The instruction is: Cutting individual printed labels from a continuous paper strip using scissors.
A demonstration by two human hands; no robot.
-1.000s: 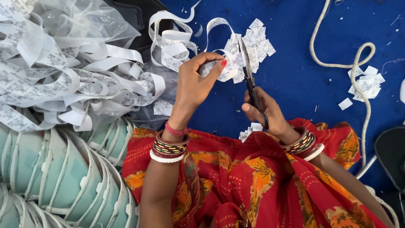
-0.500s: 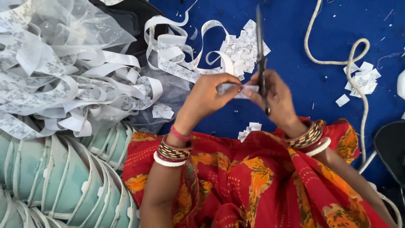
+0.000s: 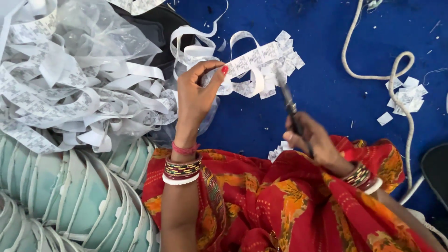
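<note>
A white printed label strip (image 3: 247, 63) runs taut above the blue floor cloth (image 3: 326, 28), its near end pinched between thumb and fingers of the left hand (image 3: 196, 93), so a free length stands out toward the blades. The right hand (image 3: 310, 140) is wrapped closed around the handles of the scissors (image 3: 287, 100), which point up and away at the strip's far part; motion blur hides whether the blades are apart or together. Just beyond the strip lies a small heap of cut label pieces (image 3: 284, 53), and a second scatter (image 3: 406, 95) sits well apart to the right beside a pale cord (image 3: 396, 70). The uncut supply, a loose tangle of strips (image 3: 70, 88) with clear plastic film (image 3: 98, 28), lies at the left within reach, above stacked pale green moulded pieces (image 3: 70, 200). A red and orange garment (image 3: 280, 205) covers the lap below both hands.
</note>
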